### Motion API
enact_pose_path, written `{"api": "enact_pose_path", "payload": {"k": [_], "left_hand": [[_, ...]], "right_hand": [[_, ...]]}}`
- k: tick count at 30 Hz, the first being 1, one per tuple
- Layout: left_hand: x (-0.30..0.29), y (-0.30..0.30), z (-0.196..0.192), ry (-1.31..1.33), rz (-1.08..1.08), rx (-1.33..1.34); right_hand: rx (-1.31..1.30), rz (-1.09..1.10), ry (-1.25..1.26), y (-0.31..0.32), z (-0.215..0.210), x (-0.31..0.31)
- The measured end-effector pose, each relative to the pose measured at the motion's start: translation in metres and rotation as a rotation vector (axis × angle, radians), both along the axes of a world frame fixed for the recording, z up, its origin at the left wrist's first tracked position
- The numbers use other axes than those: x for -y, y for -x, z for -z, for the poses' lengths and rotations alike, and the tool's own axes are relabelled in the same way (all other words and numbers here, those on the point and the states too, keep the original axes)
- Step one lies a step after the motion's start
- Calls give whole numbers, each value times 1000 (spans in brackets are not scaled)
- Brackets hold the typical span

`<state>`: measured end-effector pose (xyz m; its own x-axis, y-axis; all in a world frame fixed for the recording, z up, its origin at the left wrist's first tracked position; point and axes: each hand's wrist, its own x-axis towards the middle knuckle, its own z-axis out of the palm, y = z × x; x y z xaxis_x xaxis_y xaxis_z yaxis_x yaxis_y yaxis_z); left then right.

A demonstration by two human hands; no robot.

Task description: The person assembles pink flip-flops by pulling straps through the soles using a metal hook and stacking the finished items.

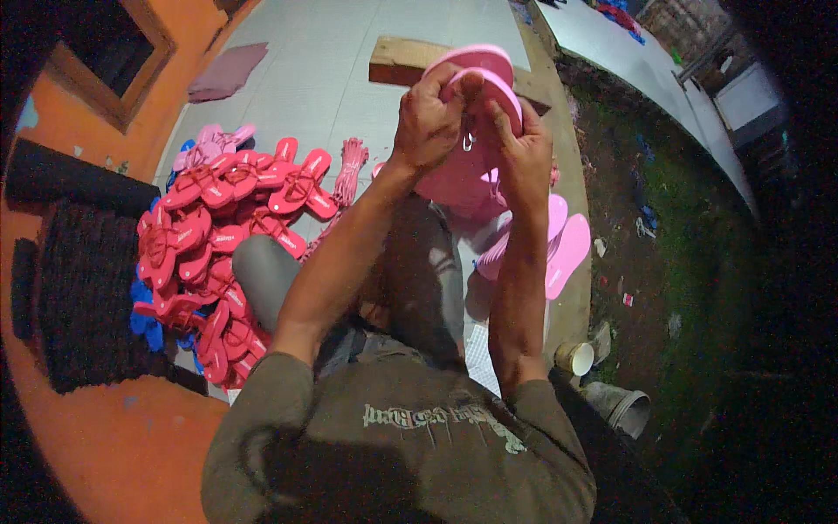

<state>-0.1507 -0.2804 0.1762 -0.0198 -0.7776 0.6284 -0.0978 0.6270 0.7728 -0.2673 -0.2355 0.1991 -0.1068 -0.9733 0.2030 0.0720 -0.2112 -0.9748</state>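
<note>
Evidently, the work is part done, judging by how things lie. Both hands are raised in front of the body, close together and clamped on one thing: the left hand (428,118) grips the left of some pink soles (496,87), and the right hand (525,147) pinches their right edge. The soles are held up in front of a wooden block (390,61); whether they touch it, I cannot tell. The fingers cover much of them, so whether a strap is seated there is unclear.

On the left lies a big heap of red sandals (205,188) with straps in place, so that lot looks finished. A few lilac sandals (209,148) lie at its far end, and blue sandals (153,327) show along its outer edge. Beside the right forearm are loose soles (569,253) with no straps visible, probably waiting their turn. A strap bundle (351,170) lies between heap and hands, suggesting more fitting is left. How many pairs remain cannot be told.
</note>
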Motion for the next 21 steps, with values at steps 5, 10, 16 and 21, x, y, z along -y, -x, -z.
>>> {"api": "enact_pose_path", "payload": {"k": [5,10,16,21], "left_hand": [[-98,-11,-6,57,-96,-24],[-132,-51,63,-80,-39,-59],[-150,-60,107,-248,-155,198],[-162,-52,146,-741,75,-588]], "right_hand": [[-321,385,574,11,63,46],[-510,-300,222,-14,68,-104],[-5,329,116,3,73,-108],[407,357,-1,-11,91,-107]]}}
